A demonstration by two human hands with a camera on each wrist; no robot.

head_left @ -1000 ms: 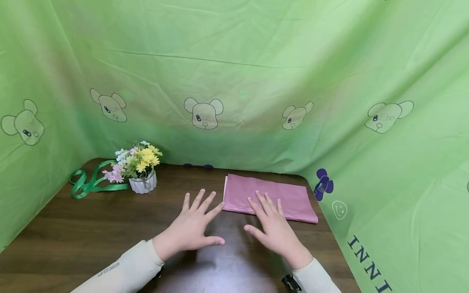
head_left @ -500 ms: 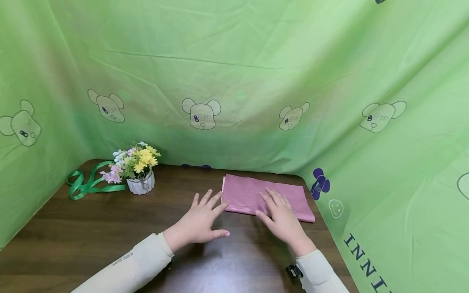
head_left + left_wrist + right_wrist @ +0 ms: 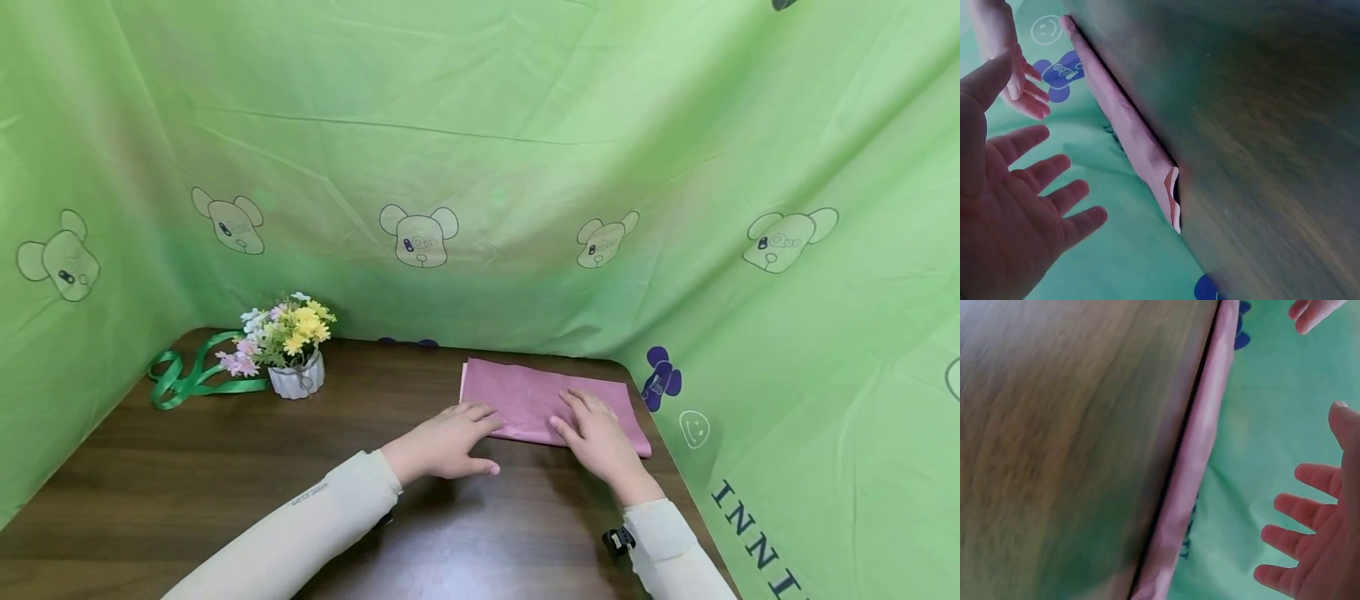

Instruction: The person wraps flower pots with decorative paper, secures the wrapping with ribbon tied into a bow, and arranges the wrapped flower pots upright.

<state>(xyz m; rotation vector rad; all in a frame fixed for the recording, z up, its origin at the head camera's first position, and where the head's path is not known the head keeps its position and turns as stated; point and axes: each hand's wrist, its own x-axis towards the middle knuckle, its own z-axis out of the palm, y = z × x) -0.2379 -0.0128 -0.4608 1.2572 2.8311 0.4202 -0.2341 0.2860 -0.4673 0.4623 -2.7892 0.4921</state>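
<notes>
Here my left hand [image 3: 447, 446] and right hand [image 3: 604, 444] hover by the folded pink sheet [image 3: 517, 392], fingers loose, gripping nothing. It lies flat, far right on the desk [image 3: 225, 467], probably within both hands' reach; the flowerpot [image 3: 297, 381] stands well apart, likely sparing it knocks.

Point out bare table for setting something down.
Bare: the table between flower pot and pink sheet; the front-left stretch, bordered by left sleeve and green curtain. Crowded: back left, green ribbon beside the pot; around the sheet, left grip and right grip.
</notes>
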